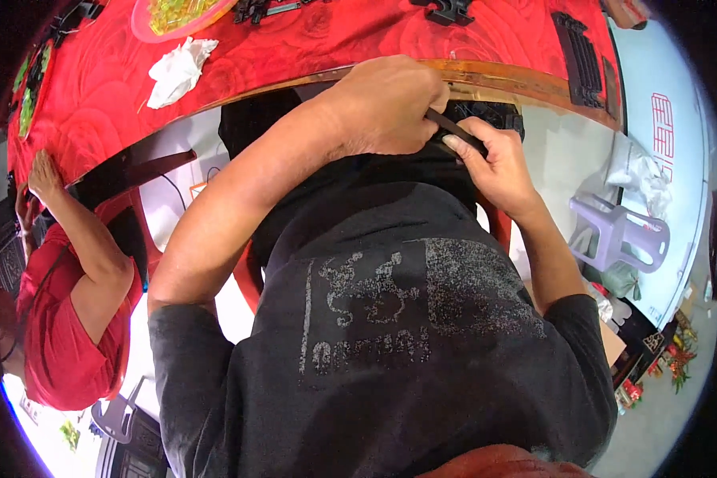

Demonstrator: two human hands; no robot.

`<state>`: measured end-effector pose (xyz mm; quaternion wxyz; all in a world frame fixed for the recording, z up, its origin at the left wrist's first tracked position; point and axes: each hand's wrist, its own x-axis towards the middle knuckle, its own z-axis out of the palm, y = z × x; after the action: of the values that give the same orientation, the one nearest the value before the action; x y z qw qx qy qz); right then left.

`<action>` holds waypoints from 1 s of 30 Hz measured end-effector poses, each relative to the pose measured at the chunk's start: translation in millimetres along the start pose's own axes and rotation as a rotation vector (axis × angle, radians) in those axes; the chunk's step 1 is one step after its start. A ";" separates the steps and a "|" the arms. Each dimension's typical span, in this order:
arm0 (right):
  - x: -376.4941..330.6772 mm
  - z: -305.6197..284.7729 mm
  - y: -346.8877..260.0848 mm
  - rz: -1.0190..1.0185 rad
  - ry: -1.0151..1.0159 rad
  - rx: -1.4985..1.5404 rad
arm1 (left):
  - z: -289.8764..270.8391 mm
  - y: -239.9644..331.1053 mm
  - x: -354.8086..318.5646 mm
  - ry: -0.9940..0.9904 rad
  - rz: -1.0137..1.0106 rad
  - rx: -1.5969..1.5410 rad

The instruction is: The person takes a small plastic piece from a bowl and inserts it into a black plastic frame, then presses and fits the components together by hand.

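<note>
A thin black strip [459, 131] runs between my two hands, over my lap just below the table's near edge. My left hand [394, 103] is closed in a fist around its upper left end, knuckles up beside the edge. My right hand [498, 163] pinches the lower right end between thumb and fingers. What kind of part the strip is, I cannot make out. Dark pieces [502, 118] lie just beyond my right hand, partly hidden by it.
The table has a red rose-patterned cloth [327, 48] and a wooden edge [526, 80]. On it are a pink basin [141, 20] of yellowish clear pieces, crumpled white tissue [181, 73] and long black parts [579, 60]. A person in red [80, 319] sits at left; a purple stool [620, 233] stands right.
</note>
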<state>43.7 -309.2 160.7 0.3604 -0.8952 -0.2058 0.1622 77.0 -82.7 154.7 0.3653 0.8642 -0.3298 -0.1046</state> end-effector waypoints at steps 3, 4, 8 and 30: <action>-0.1 0.2 3.4 0.013 0.000 -0.011 | 5.0 -2.9 1.9 0.070 0.049 -0.027; -0.7 0.0 4.2 0.012 0.003 -0.004 | 4.6 -1.8 2.9 0.066 0.032 -0.009; -1.7 -2.7 1.6 0.060 -0.011 0.005 | 5.1 -2.0 5.5 0.072 0.031 -0.002; -2.0 -8.1 0.6 0.039 -0.021 0.018 | -2.4 2.7 6.7 0.075 0.109 0.011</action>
<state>45.7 -315.2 166.2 0.3631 -0.8940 -0.1906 0.1805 81.8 -87.1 158.7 0.3776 0.8502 -0.3633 -0.0503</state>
